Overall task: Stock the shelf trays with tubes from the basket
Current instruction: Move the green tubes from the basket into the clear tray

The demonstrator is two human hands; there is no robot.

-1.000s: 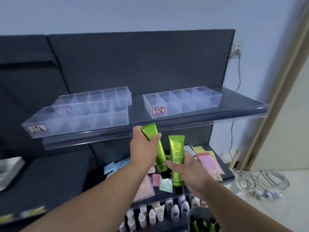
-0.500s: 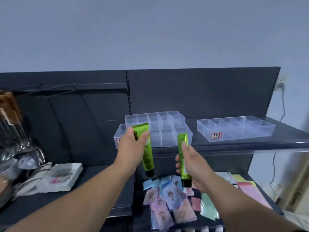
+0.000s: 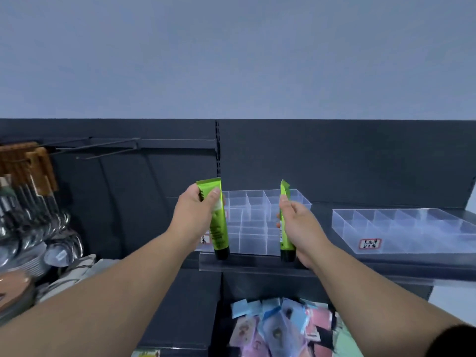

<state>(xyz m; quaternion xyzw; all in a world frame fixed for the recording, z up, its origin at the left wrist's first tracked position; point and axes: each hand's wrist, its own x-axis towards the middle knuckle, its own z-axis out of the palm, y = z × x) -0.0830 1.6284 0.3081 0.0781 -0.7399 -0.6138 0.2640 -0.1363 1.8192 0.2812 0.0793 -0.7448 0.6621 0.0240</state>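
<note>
Left hand [image 3: 193,215] up at shelf height, thumb and fingers pinched round the crimped top of a green tube [image 3: 219,228], which hangs cap-down. Right hand [image 3: 300,228] level with it, fingers curled round a second green tube [image 3: 285,243], turned edge-on to the camera, cap down too. Both tubes sit just in front of the left clear tray [image 3: 255,243], none of them in a compartment yet; the basket is out of view.

Now the danger. Both caps hang about level with the shelf lip [image 3: 360,264], lower than the tray's front wall, so pushing straight in likely knocks the caps against that wall. The tray looks light; a bump could shove it back or skew it. Its dividers are see-through and hard to read, so a tube could land astride one and tip. The left tube, held only by its top end, can swing, and a slip sends it down onto the coloured packets [image 3: 278,328] on the shelf below.

Around them: a second clear tray [image 3: 425,228] sits well to the right with a red-edged label [image 3: 370,244], empty as far as I can tell. Metal utensils [image 3: 33,202] hang far left, clear of the arms. Only that front wall stands in the way.
</note>
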